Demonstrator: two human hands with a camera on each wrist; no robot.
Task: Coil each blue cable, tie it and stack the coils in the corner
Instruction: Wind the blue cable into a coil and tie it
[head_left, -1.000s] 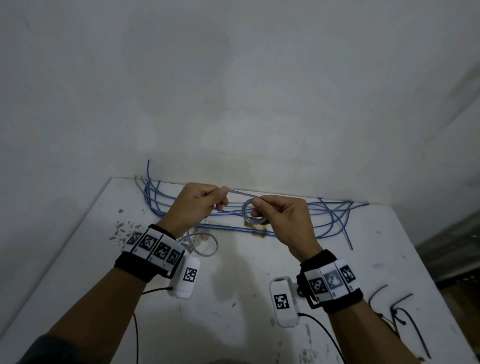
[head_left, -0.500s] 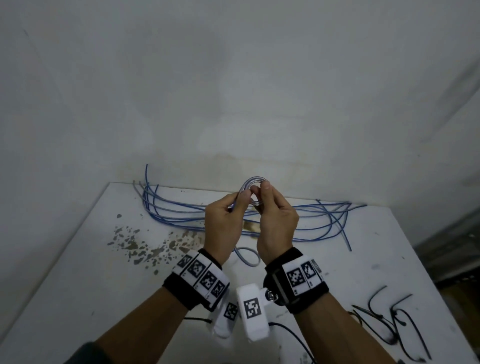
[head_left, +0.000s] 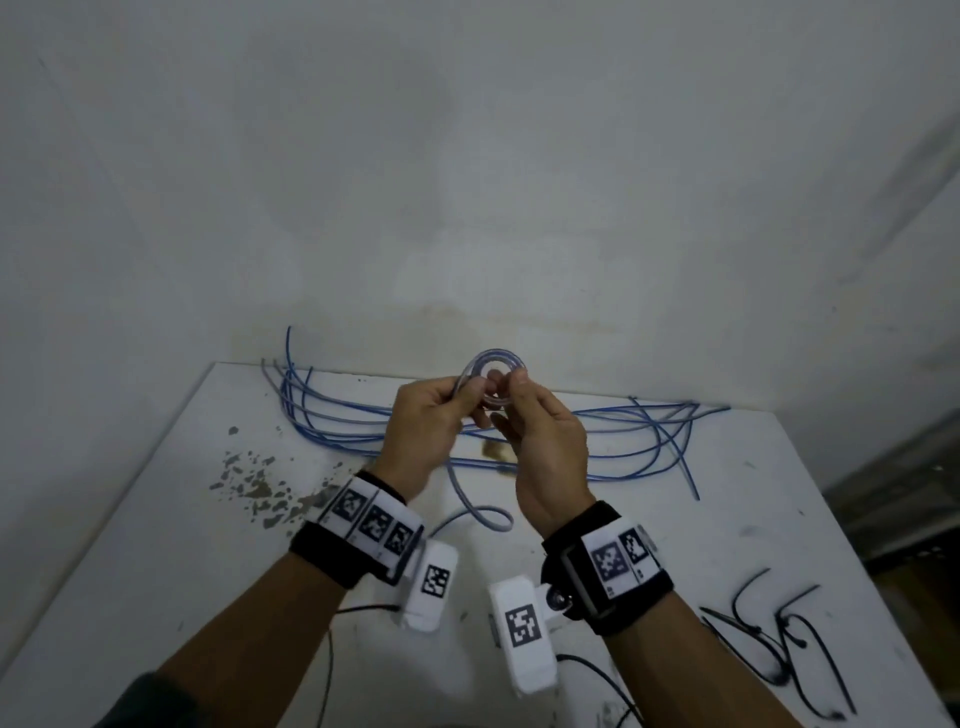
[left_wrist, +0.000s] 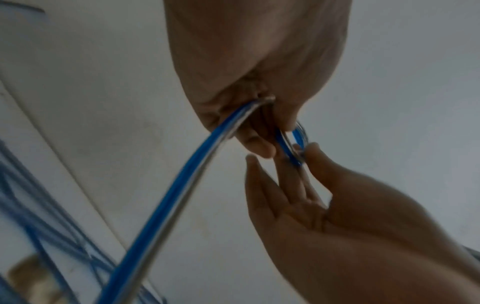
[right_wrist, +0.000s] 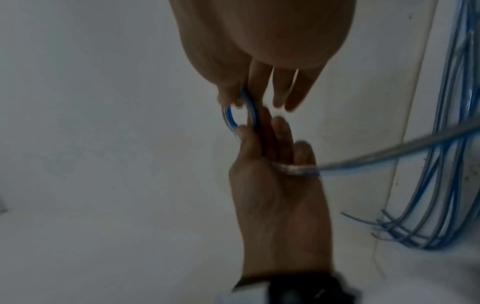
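A small coil of blue cable (head_left: 493, 366) is held up in front of the wall, above the table's back edge. My left hand (head_left: 470, 395) pinches the coil's left side, and the cable's tail (left_wrist: 182, 185) runs out of its palm. My right hand (head_left: 511, 384) pinches the coil's right side between thumb and forefinger; its other fingers (left_wrist: 262, 185) lie straight. The tail (head_left: 480, 512) hangs down to a loop on the white table (head_left: 156, 519). In the right wrist view the coil (right_wrist: 241, 115) sits between both hands.
Several loose blue cables (head_left: 337, 421) lie spread along the table's back edge against the wall, seen in the right wrist view as blue cables (right_wrist: 446, 144). Black ties (head_left: 779, 634) lie at the front right. Dark paint flecks (head_left: 249, 478) mark the left side.
My hands came together from apart and lifted the coil higher toward the wall. The coil has gained turns, and my wrists have since spread slightly.
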